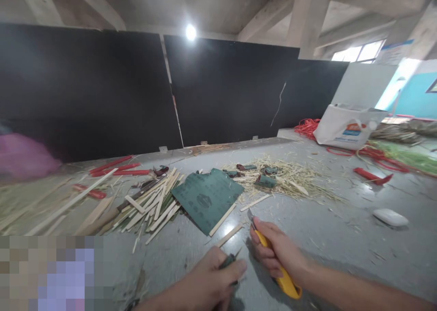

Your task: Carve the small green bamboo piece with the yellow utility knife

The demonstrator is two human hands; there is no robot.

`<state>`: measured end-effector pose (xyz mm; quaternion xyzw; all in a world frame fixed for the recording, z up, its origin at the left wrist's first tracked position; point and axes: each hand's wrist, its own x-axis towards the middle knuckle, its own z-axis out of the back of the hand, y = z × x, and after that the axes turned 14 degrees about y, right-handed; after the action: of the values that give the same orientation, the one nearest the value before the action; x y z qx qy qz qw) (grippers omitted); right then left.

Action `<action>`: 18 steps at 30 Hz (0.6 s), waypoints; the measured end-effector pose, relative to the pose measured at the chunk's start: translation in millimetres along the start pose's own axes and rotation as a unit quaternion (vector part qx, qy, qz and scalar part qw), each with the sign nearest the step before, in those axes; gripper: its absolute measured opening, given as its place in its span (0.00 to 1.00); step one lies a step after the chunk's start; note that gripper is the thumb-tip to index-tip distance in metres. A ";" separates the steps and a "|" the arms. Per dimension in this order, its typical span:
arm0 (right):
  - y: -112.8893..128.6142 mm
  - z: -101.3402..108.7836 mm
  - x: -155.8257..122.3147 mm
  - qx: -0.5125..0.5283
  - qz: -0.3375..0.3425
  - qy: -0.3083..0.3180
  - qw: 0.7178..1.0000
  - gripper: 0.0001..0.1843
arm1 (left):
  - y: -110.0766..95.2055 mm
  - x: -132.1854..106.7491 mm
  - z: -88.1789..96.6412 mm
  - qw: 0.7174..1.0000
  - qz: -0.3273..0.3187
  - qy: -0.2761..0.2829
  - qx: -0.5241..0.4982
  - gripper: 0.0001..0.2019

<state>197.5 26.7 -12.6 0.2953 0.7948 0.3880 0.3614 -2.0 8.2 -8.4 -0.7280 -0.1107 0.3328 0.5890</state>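
My right hand (278, 252) is wrapped round a yellow utility knife (288, 283), its blade pointing forward past the thumb. To its left, my left hand (213, 277) is closed on a small dark green piece (228, 261), from which a thin pale tip sticks out; the fingers cover much of it. Beyond my left hand lies a wooden strip (230, 236). Farther forward, a dark green sheet with print on it, like the back of sandpaper (208, 199), lies flat. A pile of split bamboo strips (160, 204) is at its left edge.
Thin shavings (293, 179) and crumpled green scraps (266, 181) lie on the grey table (341, 242). Red-handled tools (119, 170) lie at left, a white computer mouse (390, 217) at right. A white bag (348, 126) stands near black panels (232, 88). A blurred pink shape (27, 156) is far left.
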 end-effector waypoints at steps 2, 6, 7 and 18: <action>-3.1 0.4 -3.1 -0.007 -0.017 0.046 0.999 0.33 | 6.0 2.7 6.5 0.997 -0.002 0.050 -0.061 0.34; -11.4 -5.8 -10.6 -0.026 -0.064 0.125 0.990 0.36 | 11.6 4.9 13.0 0.992 -0.022 0.078 -0.098 0.35; -12.1 -6.9 -11.4 -0.031 -0.082 0.140 0.986 0.36 | 11.8 4.9 13.5 0.992 -0.023 0.084 -0.092 0.36; -7.4 -10.5 -13.1 -0.117 -0.099 0.228 0.961 0.34 | -2.3 -4.2 11.6 0.997 0.023 0.063 0.027 0.36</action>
<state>195.1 8.8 -9.7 0.0746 0.8303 0.4980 0.2387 -11.8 15.6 -5.8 -0.7337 -0.0474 0.3030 0.6064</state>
